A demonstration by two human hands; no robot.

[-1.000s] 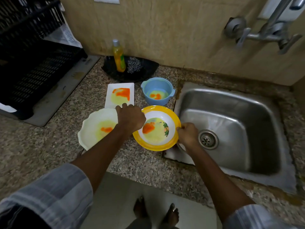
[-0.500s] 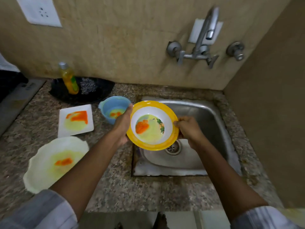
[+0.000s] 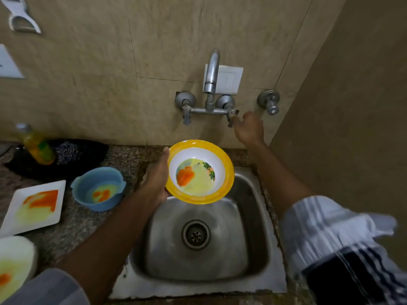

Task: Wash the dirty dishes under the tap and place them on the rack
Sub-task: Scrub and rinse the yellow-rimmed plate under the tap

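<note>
My left hand point(image 3: 157, 179) grips the left rim of a yellow-rimmed white bowl point(image 3: 226, 179) smeared with orange and yellow residue, holding it level above the back of the steel sink point(image 3: 242, 238). My right hand point(image 3: 250, 129) is stretched up to the wall, its fingertips at the right lever point(image 3: 231, 116) of the tap point(image 3: 212, 71). No water runs from the spout. A dirty blue bowl point(image 3: 99, 206), a dirty square white plate point(image 3: 55, 216) and a dirty round white plate point(image 3: 22, 249) sit on the counter to the left. The rack is out of view.
A soap bottle point(image 3: 37, 146) and a scrubber point(image 3: 66, 150) lie on a black tray point(image 3: 92, 155) at the back left of the granite counter. A second valve point(image 3: 269, 102) sticks out of the wall by the right side wall.
The bowl went from the counter to above the sink. My right hand let go of its rim and rose to the tap's right lever. My left hand now carries the bowl alone.
</note>
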